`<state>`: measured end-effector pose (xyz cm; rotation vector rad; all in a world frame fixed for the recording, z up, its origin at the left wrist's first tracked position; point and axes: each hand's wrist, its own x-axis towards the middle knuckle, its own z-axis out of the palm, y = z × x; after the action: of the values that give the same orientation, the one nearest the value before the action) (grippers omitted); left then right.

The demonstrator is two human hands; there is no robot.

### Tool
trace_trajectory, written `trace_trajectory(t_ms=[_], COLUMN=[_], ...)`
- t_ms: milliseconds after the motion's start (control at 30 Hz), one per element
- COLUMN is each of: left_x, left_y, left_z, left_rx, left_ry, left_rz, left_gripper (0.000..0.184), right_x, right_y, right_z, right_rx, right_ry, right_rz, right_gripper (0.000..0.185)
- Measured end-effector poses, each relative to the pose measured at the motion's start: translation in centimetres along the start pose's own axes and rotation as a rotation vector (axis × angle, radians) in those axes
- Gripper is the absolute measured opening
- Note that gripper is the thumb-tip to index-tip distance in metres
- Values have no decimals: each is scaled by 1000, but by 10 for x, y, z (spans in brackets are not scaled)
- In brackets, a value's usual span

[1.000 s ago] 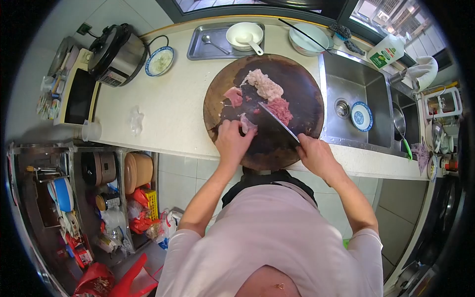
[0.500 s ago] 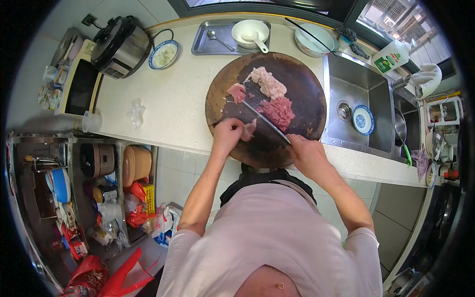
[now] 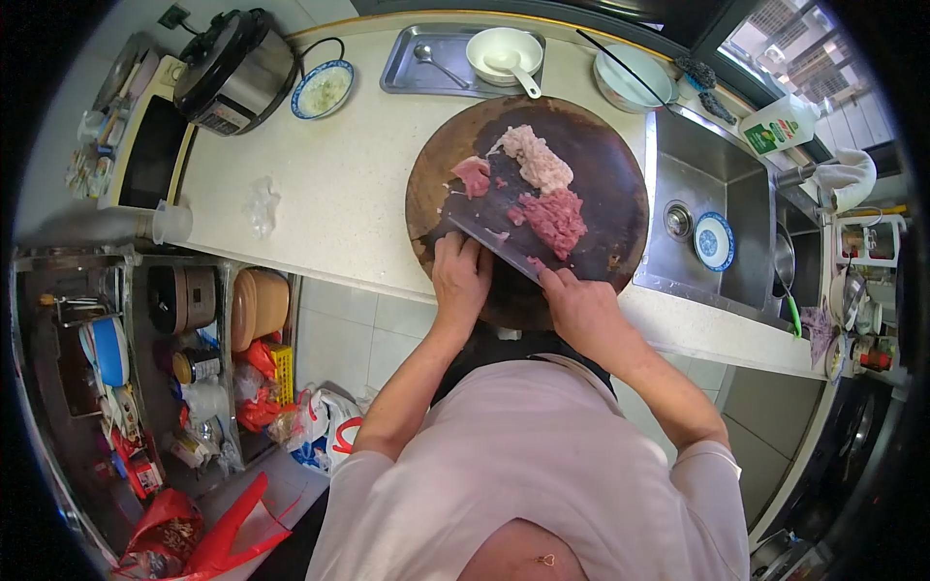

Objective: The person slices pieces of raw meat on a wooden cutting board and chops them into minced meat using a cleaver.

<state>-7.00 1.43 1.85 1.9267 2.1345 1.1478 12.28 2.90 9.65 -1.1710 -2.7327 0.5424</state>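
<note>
My right hand (image 3: 584, 308) grips a kitchen knife (image 3: 496, 250), its blade slanting up and left across the near part of a round wooden chopping board (image 3: 441, 145). Fingers bent together, my left hand (image 3: 462, 278) rests on the board's near left edge, right by the blade. Whatever lies under its fingertips is hidden. Beyond the knife are a pink piece of meat (image 3: 473, 176), a heap of red minced meat (image 3: 554, 221) and a paler heap of minced meat (image 3: 535, 160). Small scraps lie near the blade.
Behind the board stands a metal tray (image 3: 397, 73) with a spoon and a white bowl (image 3: 504, 46). A glass bowl (image 3: 620, 82) with a dark stick is beside it. The sink (image 3: 717, 174) at right holds a blue-patterned dish (image 3: 713, 242). At left are a patterned bowl (image 3: 323, 89) and a cooker (image 3: 237, 73).
The knife has shifted left and nearer to me. The meat piece that showed in my left fingers is out of sight, and that hand is flatter beside the blade.
</note>
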Motion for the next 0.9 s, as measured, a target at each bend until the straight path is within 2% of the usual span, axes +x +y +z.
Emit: trace_trajectory(t_ms=[100, 267, 467, 500, 567, 667, 800, 900], left_x=[0, 5, 1, 1, 0, 2, -3, -4], left_y=[-1, -3, -12, -13, -11, -8, -12, -13], left_z=[3, 8, 18, 16, 15, 15, 15, 13], left_rx=[-14, -60, 13, 14, 8, -77, -66, -109], left_ry=[-24, 25, 9, 8, 39, 130, 154, 122], left_rz=[-70, 12, 40, 59, 52, -19, -37, -44], left_gripper=[25, 16, 13, 12, 13, 13, 12, 11], right_x=[-6, -6, 72, 75, 71, 56, 33, 24], right_y=[-1, 3, 2, 6, 18, 26, 11, -12], right_z=[-3, -1, 30, 29, 21, 0, -13, -18], right_rx=[-39, -99, -51, -14, 51, -23, -27, 54], right_ry=[-6, -34, 115, 107, 84, 24, 8, 135], right_rz=[-20, -32, -104, -54, 42, 154, 138, 45], right_gripper=[22, 20, 18, 17, 14, 12, 14, 14])
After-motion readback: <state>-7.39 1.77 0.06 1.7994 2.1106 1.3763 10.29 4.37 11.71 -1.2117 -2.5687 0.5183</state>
